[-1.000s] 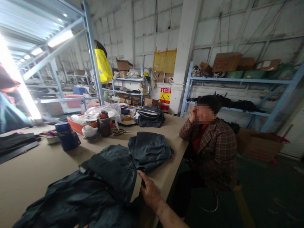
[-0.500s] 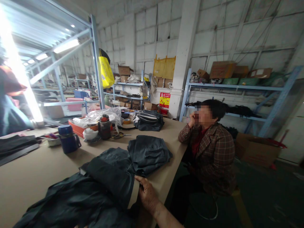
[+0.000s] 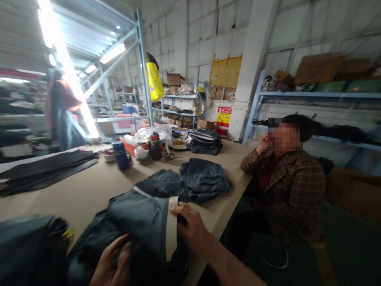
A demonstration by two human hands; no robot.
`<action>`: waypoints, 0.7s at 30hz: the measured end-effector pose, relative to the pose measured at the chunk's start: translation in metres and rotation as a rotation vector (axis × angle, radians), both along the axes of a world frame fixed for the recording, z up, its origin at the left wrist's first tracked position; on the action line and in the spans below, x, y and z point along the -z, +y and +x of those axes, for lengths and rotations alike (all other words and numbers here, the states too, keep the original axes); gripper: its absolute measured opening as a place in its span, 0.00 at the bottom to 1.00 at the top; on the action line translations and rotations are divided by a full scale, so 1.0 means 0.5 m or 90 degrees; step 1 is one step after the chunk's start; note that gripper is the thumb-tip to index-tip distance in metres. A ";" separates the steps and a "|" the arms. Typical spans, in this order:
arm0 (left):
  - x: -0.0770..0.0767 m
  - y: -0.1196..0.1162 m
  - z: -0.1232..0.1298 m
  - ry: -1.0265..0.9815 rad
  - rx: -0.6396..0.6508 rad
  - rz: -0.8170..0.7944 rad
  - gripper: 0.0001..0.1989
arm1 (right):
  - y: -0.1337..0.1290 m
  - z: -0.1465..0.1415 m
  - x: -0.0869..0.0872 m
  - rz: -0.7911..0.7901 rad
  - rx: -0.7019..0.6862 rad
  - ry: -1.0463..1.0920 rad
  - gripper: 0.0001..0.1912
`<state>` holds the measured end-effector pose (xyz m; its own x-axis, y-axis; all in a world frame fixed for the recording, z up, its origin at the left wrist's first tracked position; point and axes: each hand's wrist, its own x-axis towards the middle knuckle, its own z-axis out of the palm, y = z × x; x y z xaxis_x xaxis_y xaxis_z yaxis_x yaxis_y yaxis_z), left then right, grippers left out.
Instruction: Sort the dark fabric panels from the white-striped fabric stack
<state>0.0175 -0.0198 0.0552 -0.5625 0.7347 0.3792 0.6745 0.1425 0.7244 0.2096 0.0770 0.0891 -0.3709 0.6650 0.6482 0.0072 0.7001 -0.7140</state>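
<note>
Dark slate-grey garment (image 3: 139,222), soft and dull-surfaced, bunched in loose folds near the edge of a tan table (image 3: 74,202). One part raised in a rumpled fold, with a narrow cream strip (image 3: 172,228) running down its side. Remaining cloth slumped low, toward the table's near edge.
</note>
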 end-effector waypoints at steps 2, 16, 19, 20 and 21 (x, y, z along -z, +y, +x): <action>-0.051 -0.026 0.028 -0.111 0.025 0.113 0.18 | -0.023 0.003 -0.012 0.027 -0.035 -0.056 0.23; -0.103 -0.032 0.069 -0.203 0.240 -0.202 0.25 | -0.098 0.014 0.040 0.082 -0.045 -0.133 0.27; -0.100 -0.018 0.048 -0.310 0.247 -0.219 0.26 | -0.085 0.033 0.052 -0.113 0.075 0.038 0.23; -0.098 -0.014 0.045 -0.338 0.244 -0.226 0.26 | -0.083 0.037 0.058 -0.205 0.098 0.106 0.23; -0.095 -0.011 0.043 -0.359 0.241 -0.232 0.27 | -0.084 0.038 0.063 -0.307 0.104 0.168 0.24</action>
<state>0.0388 -0.0251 0.1029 -0.2841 0.9392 -0.1929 0.2668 0.2707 0.9250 0.2288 0.0352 0.0577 -0.1055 0.9435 0.3140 -0.1343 0.2994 -0.9446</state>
